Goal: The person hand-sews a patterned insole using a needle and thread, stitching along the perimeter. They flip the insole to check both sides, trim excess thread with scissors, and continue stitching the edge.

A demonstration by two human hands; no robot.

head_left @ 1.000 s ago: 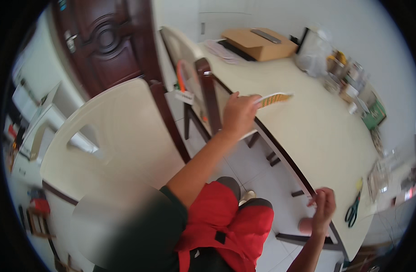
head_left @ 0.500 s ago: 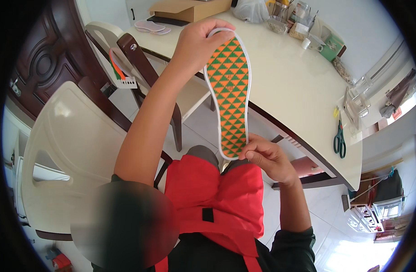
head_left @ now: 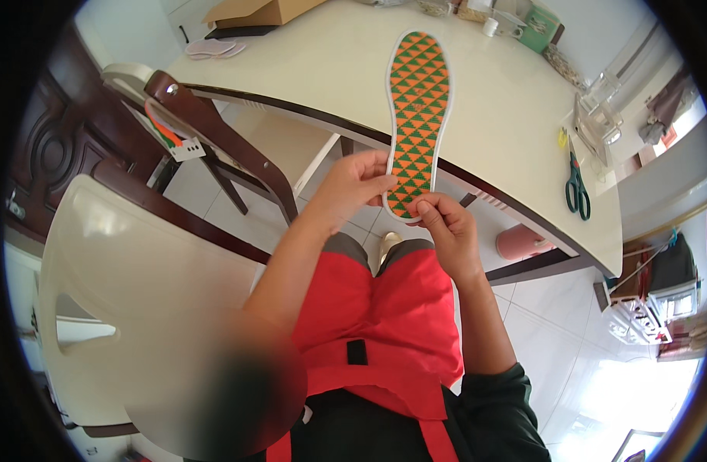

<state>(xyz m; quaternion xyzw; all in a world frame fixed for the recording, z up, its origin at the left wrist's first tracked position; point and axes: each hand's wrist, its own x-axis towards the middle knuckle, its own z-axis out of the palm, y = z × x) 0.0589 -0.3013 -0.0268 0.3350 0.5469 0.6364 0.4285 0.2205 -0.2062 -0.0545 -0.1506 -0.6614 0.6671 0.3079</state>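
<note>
Both hands grip the heel end of a patterned insole.

The right hand [head_left: 446, 231] and left hand [head_left: 353, 185] pinch the orange-and-green insole [head_left: 417, 108] with fingers closed on its near end; its far end extends over the cream table [head_left: 507, 138], with green scissors [head_left: 577, 189] lying well apart.

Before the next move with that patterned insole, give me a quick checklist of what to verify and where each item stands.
1. Left hand grips the heel end of the insole: ok.
2. Right hand pinches the same heel end from below: ok.
3. Insole held flat, patterned side facing up, no folds: ok.
4. Table surface under the toe end is bare: ok.
5. Scissors lie apart from the insole, near the table's right edge: ok.
6. Whether the toe end rests on the table or is held above it: cannot tell.
</note>
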